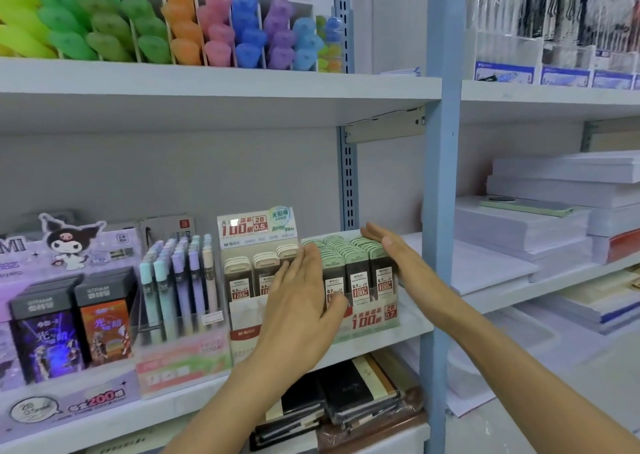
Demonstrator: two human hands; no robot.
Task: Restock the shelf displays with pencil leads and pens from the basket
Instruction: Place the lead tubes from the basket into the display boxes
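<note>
- Left hand (pixel 301 291) nearest, flat and straight-fingered, pressed to the left side of the green lead tray (pixel 360 273), thumb across its front.
- Right hand (pixel 394 256) likewise straight-fingered, laid along the tray's right side; nothing gripped.
- Sits on the shelf (pixel 381 346) between both palms, just beside the beige lead tray (pixel 249 277).
- Could topple the upright cases if squeezed unevenly; could shove the neighbour or slip off the shelf lip if pushed askew.
- No basket in view.

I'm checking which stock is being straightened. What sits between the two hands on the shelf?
In the head view, rows of green-capped 0.7 lead cases in their display box stand between the left hand and the right hand, both with straight fingers.
</note>
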